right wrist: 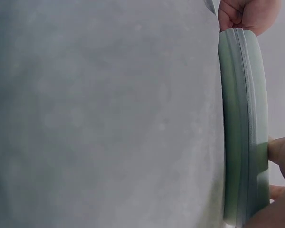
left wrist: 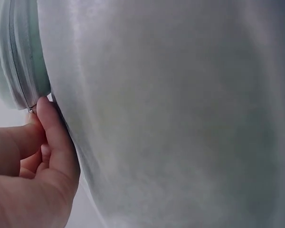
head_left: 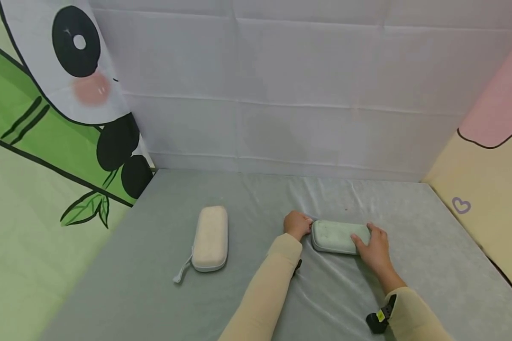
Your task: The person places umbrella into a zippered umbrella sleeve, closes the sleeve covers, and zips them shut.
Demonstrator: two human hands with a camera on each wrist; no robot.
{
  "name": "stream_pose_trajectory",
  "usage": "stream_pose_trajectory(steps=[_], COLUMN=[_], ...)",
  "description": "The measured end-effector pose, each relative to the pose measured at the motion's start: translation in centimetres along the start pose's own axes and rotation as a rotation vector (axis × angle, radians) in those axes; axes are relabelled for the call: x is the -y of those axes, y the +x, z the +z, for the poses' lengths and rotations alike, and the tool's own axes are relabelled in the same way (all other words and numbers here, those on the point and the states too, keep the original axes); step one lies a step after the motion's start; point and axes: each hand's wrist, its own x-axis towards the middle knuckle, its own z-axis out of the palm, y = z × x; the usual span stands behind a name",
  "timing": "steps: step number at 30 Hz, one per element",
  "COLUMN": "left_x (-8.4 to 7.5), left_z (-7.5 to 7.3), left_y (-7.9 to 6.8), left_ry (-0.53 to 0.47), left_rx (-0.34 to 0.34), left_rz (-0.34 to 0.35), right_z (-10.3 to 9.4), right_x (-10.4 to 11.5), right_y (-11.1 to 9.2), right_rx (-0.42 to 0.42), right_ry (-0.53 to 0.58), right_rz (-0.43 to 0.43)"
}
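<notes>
A pale green zip case lies flat and closed on the grey cloth, its long side running left to right. At its left end my left hand pinches the zipper pull between thumb and finger; most of the pull is hidden by the fingertips. My right hand holds the case's right end, thumb on the lid and fingers toward the far edge. The zip seam runs along the side of the case in the right wrist view.
Left of my arms lies a cream zip case with a wrist strap. Grey cloth covers the table. A white sheet stands behind it, with printed panels at both sides.
</notes>
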Motion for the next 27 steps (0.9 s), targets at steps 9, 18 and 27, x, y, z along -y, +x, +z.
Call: stream_pose_trajectory(steps=[9,18,27], left_x=[0.2,-0.1,-0.6], left_z=[0.4,0.0,-0.1], left_y=[0.7,1.0,1.5], left_ry=[0.002,0.039,0.039], left_rx=[0.024,0.083,0.137], left_rz=[0.038,0.037,-0.012], right_z=[0.2,0.2,0.1], right_x=[0.0,0.0,0.0], right_y=[0.0,0.0,0.1], right_rx=[-0.016,-0.017,-0.019], right_ry=[0.004,0.004,-0.007], right_rz=[-0.012,-0.004,-0.009])
